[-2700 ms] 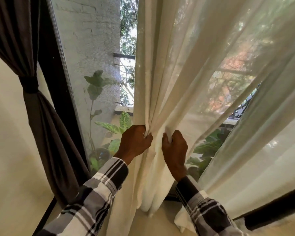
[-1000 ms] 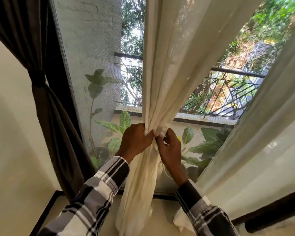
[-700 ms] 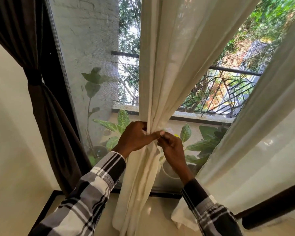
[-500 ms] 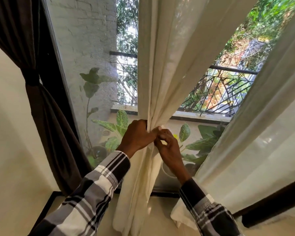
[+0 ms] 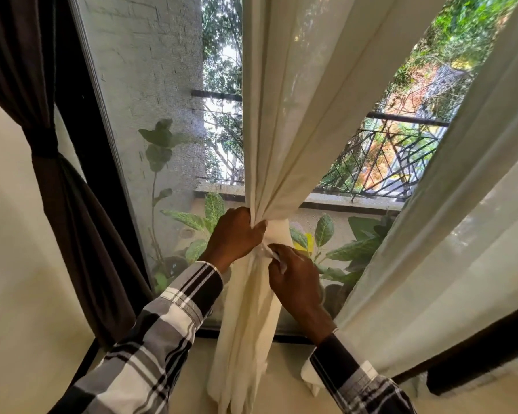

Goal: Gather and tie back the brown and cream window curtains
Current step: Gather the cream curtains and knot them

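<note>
The cream curtain (image 5: 284, 121) hangs at the middle of the window, its folds drawn into a narrow bunch. The left hand (image 5: 232, 236) is closed around that bunch from the left. The right hand (image 5: 293, 276), just below and to the right, pinches a short white strip of fabric (image 5: 277, 234) that wraps the gathered cloth. Below the hands the curtain falls loose to the floor (image 5: 189, 383). The brown curtain (image 5: 57, 174) hangs at the far left, cinched by a dark band (image 5: 44, 149). Outside, dark pots (image 5: 174, 265) hold leafy plants (image 5: 204, 222) before a metal railing (image 5: 386, 162). No writing is readable.
</note>
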`<action>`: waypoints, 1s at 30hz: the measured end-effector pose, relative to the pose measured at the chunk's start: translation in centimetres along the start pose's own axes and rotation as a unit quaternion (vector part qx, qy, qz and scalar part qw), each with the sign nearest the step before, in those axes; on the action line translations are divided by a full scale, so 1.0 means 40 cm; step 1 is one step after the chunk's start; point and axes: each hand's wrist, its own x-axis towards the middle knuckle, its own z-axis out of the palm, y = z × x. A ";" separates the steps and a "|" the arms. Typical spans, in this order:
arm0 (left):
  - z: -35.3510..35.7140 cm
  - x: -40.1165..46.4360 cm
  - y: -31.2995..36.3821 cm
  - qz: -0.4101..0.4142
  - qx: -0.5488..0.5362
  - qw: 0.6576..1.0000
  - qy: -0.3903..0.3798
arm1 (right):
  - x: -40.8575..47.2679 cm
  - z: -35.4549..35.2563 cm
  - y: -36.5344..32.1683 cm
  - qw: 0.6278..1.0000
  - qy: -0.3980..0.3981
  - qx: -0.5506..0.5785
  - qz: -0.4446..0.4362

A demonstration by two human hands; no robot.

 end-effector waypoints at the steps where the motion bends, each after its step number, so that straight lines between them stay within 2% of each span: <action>1: -0.004 0.001 -0.005 -0.002 0.007 1.000 -0.003 | 0.006 -0.013 0.005 1.000 -0.020 -0.004 -0.001; 3: -0.012 0.004 -0.015 -0.009 0.015 1.000 -0.008 | 0.021 -0.047 0.024 0.998 -0.067 0.013 -0.002; 6: -0.028 0.006 -0.026 -0.020 0.030 0.999 -0.016 | 0.054 -0.105 0.060 0.985 -0.136 0.102 0.000; 9: -0.043 0.007 -0.029 -0.024 0.046 0.998 -0.023 | 0.095 -0.165 0.087 0.975 -0.178 0.132 0.005; 13: -0.054 0.012 -0.041 -0.033 0.046 0.998 -0.036 | 0.145 -0.217 0.137 0.973 -0.211 0.096 0.003; 18: -0.057 0.017 -0.059 -0.020 -0.009 0.996 -0.083 | 0.186 -0.214 0.164 0.981 -0.187 0.039 -0.027; 21: -0.072 0.015 -0.059 -0.024 -0.038 0.995 -0.086 | 0.207 -0.223 0.172 0.959 -0.278 0.050 -0.029; 24: -0.091 0.025 -0.064 -0.011 -0.046 0.994 -0.097 | 0.224 -0.229 0.180 0.932 -0.346 -0.035 -0.103; 26: -0.100 0.029 -0.066 0.002 -0.040 0.993 -0.110 | 0.239 -0.226 0.183 0.929 -0.330 -0.073 -0.153; 30: -0.093 0.023 -0.076 0.001 -0.091 0.985 -0.150 | 0.272 -0.221 0.179 0.958 -0.245 -0.089 -0.117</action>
